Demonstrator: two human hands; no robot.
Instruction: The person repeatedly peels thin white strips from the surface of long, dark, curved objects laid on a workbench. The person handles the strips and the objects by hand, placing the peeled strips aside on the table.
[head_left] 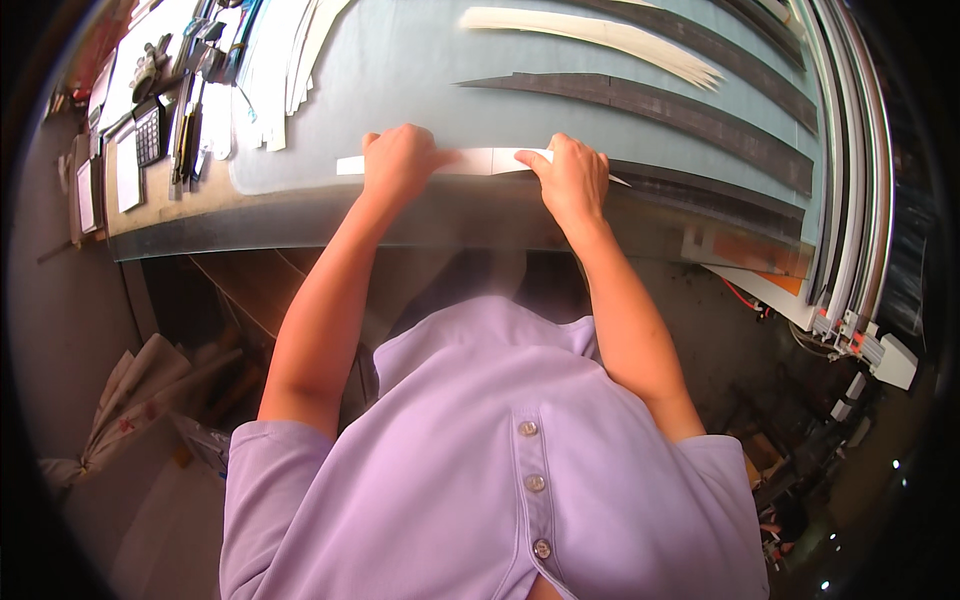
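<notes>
A narrow white strip [480, 161], paper or thin card by its look, lies level along the near side of the glass-like tabletop [420, 110]. A thin line crosses it between my hands. My left hand [400, 165] is closed over its left part, thumb stretched inward along it, and a short end sticks out beyond. My right hand [575, 180] pinches the right part, where the strip looks bent or raised and a pointed tip shows past the fingers. The undersides of my fingers are hidden.
Several dark tapered strips [650, 98] fan out at the right, with a pale stack of strips [590, 38] at the back. On the left are a calculator [150, 133], pen-like tools [187, 130] and white sheets [265, 90]. Long metal rails [858, 170] border the right side.
</notes>
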